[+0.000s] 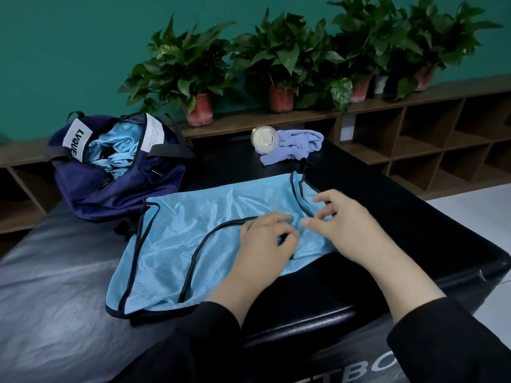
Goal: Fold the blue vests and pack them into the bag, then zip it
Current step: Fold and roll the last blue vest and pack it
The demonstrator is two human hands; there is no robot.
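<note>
We see the vest [177, 244], shiny blue mesh with black trim, spread flat on the padded black surface [69, 299], its near edge close to the surface's front rim. Our left hand [262, 244] pinches the fabric; our right hand [348, 228] rests on it, grip relaxed. The navy bag [110, 189] gapes behind, vests inside.

A vest [177, 244] lies flat on the mat [55, 299]. The bag [110, 194] sits behind it to the left, with more vests [116, 153] inside.
</note>
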